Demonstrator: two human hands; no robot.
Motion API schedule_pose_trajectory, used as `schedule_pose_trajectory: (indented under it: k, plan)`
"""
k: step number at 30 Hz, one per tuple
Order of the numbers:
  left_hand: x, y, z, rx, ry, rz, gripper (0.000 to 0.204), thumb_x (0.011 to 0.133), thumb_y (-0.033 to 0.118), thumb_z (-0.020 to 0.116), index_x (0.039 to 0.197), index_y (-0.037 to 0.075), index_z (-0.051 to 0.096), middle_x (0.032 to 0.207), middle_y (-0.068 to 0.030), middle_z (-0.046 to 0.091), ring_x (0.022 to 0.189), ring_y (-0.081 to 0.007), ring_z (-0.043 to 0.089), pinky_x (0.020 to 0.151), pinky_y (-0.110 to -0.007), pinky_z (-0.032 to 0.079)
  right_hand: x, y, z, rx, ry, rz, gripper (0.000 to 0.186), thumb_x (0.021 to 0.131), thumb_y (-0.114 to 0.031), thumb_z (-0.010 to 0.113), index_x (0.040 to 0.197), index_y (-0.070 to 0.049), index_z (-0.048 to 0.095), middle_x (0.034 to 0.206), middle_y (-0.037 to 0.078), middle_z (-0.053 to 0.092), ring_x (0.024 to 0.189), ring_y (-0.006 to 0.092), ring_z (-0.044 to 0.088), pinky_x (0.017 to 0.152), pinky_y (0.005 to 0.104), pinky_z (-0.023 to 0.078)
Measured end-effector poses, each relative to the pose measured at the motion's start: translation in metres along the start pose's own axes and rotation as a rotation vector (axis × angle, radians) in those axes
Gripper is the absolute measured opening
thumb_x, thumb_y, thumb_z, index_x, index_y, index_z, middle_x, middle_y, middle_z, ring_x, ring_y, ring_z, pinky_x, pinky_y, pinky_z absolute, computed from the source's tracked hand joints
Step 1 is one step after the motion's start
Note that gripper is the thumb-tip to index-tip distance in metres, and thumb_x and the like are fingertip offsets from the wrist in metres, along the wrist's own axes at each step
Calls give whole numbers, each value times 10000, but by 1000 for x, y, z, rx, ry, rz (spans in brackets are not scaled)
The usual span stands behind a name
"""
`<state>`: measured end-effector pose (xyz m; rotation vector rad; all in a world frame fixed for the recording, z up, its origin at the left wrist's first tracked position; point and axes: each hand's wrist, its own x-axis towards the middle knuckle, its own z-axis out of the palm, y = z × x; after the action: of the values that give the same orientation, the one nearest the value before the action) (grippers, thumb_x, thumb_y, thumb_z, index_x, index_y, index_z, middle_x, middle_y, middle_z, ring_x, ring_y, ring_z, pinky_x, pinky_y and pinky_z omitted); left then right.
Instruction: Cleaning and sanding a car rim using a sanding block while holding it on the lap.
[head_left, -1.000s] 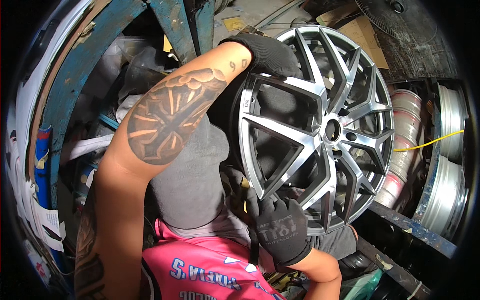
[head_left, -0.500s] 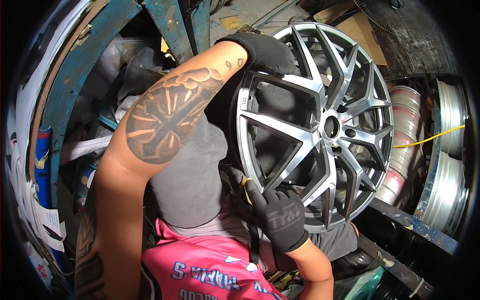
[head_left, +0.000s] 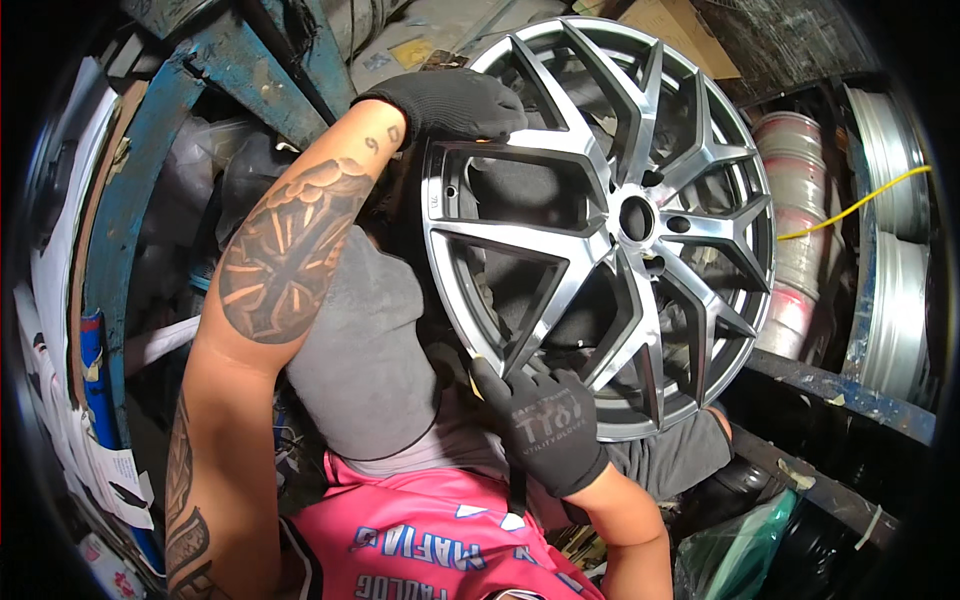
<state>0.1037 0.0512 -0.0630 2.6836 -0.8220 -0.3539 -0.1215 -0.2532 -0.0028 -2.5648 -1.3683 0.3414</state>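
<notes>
A silver and dark-grey alloy wheel (head_left: 634, 219) with several split spokes leans face up over my lap. At its upper left, my left hand (head_left: 455, 106), in a black knit glove, lies closed on a spoke by the rim. A thin orange edge shows under its fingers; whatever they hold is hidden. My right hand (head_left: 552, 425), in a black printed glove, grips the lower-left rim, thumb on the outer lip and fingers behind the spokes. A small yellowish patch shows by that thumb, too little to name.
Stacked silver rims (head_left: 893, 310) stand at the far right, beside a reddish-grey ribbed cylinder (head_left: 790, 225) and a yellow cord (head_left: 860, 204). A worn blue metal frame (head_left: 135, 210) rises on the left. Cardboard (head_left: 685, 35) lies behind the wheel; green plastic (head_left: 745, 540) sits at lower right.
My left hand has slid left along the spoke toward the outer rim. The wheel appears slightly further left and higher in view, with my right hand still on its lower rim.
</notes>
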Motion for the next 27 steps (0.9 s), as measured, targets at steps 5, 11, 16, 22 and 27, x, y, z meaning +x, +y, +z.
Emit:
schedule_pose_trajectory:
  k: [5,11,16,22,27]
  plan:
    - [-5,7,0,55,70,64,235,1015,216,620,1237,143,647,1332,-88,658,1141,-314,680,980,-406,566,1,3,3,-24,70,-24,481,884,-172,584,1353,-78,632,816,68,616,776,237,652,902,429,542]
    - [-10,21,-22,92,11,82,339,1022,261,595,1327,115,617,1309,-99,652,1171,-325,653,1009,-431,538,-6,0,15,-72,54,-15,480,885,-186,601,1342,-41,622,776,58,616,651,212,630,695,375,527]
    - [-16,7,-13,194,72,170,353,1030,241,582,1358,113,601,1278,-117,661,1161,-323,664,1028,-425,537,-3,0,12,12,76,-7,491,876,-158,600,1360,-78,632,792,57,574,772,233,660,842,387,571]
    - [-11,-3,-3,283,165,295,345,1015,184,590,1352,114,599,1277,-120,661,1168,-322,664,1017,-422,546,-5,4,18,-105,149,-59,459,882,-170,597,1334,-106,645,803,32,567,740,212,626,727,366,535]
    - [-14,-4,-2,250,117,235,345,1005,200,617,1339,114,601,1274,-128,662,1119,-332,684,987,-431,558,-5,14,-9,-14,100,-77,440,892,-160,594,1327,-128,654,776,32,591,728,197,642,648,367,481]
